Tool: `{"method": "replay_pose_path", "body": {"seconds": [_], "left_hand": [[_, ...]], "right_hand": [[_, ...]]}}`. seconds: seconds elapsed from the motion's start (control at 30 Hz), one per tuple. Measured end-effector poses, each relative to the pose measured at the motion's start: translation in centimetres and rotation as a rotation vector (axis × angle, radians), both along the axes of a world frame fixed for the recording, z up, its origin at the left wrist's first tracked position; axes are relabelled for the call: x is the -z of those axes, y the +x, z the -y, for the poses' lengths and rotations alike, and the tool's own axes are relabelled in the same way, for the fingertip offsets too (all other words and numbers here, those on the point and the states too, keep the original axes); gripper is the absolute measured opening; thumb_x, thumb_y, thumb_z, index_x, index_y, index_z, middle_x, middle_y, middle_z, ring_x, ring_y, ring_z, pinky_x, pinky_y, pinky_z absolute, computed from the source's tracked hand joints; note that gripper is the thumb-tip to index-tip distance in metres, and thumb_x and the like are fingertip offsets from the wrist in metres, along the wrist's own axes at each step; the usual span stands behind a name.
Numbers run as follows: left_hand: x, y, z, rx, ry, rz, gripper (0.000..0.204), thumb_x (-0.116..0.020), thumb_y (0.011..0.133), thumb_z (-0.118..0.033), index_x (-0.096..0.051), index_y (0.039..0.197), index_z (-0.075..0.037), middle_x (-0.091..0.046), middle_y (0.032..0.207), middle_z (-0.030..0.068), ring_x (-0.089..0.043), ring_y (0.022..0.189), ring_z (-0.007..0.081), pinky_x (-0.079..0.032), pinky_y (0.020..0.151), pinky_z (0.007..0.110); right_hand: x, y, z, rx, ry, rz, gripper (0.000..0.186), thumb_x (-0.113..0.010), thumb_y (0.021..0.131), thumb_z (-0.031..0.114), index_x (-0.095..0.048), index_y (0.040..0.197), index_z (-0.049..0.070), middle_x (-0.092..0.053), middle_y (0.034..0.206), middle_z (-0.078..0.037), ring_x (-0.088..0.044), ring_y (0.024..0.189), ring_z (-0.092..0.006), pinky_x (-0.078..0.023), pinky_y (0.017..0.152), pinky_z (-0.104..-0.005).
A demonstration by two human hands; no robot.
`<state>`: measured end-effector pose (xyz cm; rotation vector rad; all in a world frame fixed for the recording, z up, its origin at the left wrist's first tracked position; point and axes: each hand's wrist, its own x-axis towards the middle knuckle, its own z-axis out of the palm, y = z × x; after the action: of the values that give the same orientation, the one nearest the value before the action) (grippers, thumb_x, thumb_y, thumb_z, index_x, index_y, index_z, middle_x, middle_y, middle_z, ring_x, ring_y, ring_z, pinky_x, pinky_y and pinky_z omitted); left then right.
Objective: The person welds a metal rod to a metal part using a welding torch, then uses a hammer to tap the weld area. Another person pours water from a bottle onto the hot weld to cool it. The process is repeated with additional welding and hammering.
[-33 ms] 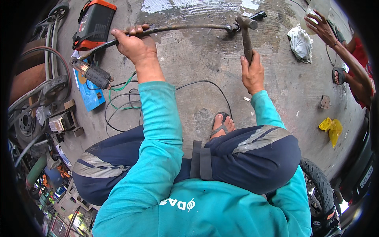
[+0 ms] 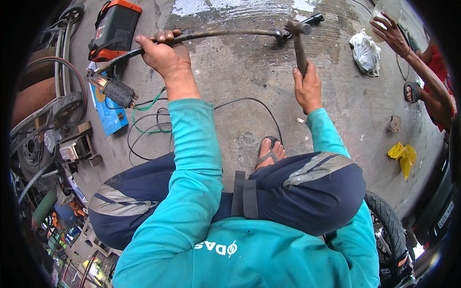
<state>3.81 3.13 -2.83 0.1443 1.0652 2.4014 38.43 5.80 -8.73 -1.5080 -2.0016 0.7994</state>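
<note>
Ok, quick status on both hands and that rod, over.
Left hand gripping metal rod. Right hand holding hammer, head at rod's far end. Black cable on concrete below, clear of the strike point.

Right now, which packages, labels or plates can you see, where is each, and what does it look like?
Label: on the orange-and-black machine, upper left; small pale rectangle.
Blue sheet: flat on the floor, left; blue with a round mark.
Yellow bag: on the floor, right; crumpled.
Plate: far right edge; pale rectangle.
</note>
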Motion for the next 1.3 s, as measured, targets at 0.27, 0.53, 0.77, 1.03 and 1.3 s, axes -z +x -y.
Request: {"method": "replay_pose_path", "body": {"seconds": [0.27,0.53,0.77,1.03,1.3], "left_hand": [[-0.3,-0.6,-1.0,-0.071,-0.055,0.036,0.04,-0.04,0.111,-0.046,-0.044,0.089,-0.013,-0.044,0.066,0.0011,-0.047,0.058,0.0177,-0.052,0.067,0.045],[1.8,-1.4,-2.0,0.02,-0.047,0.072,0.043,-0.034,0.111,-0.049,-0.043,0.095,-0.01,-0.044,0.069,0.0036,-0.046,0.061,0.0211,-0.051,0.07,0.05],[1.8,-1.4,-1.4,-0.111,-0.026,0.101,0.039,-0.053,0.107,-0.042,-0.047,0.084,-0.012,-0.044,0.064,0.0007,-0.048,0.057,0.0188,-0.05,0.062,0.041],[1.0,-0.5,-2.0,-0.104,-0.054,0.093,0.043,-0.052,0.108,-0.043,-0.045,0.08,-0.012,-0.044,0.064,0.0005,-0.047,0.056,0.0188,-0.051,0.062,0.042],[1.9,-1.4,-1.3,0.062,0.077,0.067,0.042,-0.036,0.11,-0.051,-0.047,0.089,-0.016,-0.043,0.065,0.0017,-0.048,0.062,0.0209,-0.051,0.071,0.049]], "right_hand": [[-2.8,-1.3,-1.6,0.032,-0.036,-0.078,0.038,-0.062,0.1,0.031,-0.057,0.121,0.001,-0.069,0.096,-0.03,-0.066,0.091,-0.0512,-0.05,0.079,-0.0564],[-0.2,2.9,-0.7,0.056,-0.086,0.108,0.039,-0.071,0.093,0.031,-0.063,0.115,-0.001,-0.068,0.093,-0.025,-0.066,0.091,-0.0427,-0.051,0.08,-0.0495],[-1.3,9.5,14.8,-0.328,-0.684,0.265,0.046,-0.074,0.092,0.024,-0.061,0.126,-0.004,-0.069,0.108,-0.017,-0.068,0.098,-0.0262,-0.052,0.089,-0.0369],[-4.5,5.0,14.5,-0.086,-0.543,-0.459,0.038,-0.065,0.099,0.021,-0.062,0.128,-0.004,-0.07,0.108,-0.008,-0.067,0.099,-0.0169,-0.053,0.087,-0.0312],[2.1,8.3,5.8,0.127,-0.275,0.463,0.055,-0.081,0.084,0.028,-0.061,0.127,0.0,-0.072,0.109,-0.02,-0.071,0.094,-0.0338,-0.056,0.082,-0.045]]}}
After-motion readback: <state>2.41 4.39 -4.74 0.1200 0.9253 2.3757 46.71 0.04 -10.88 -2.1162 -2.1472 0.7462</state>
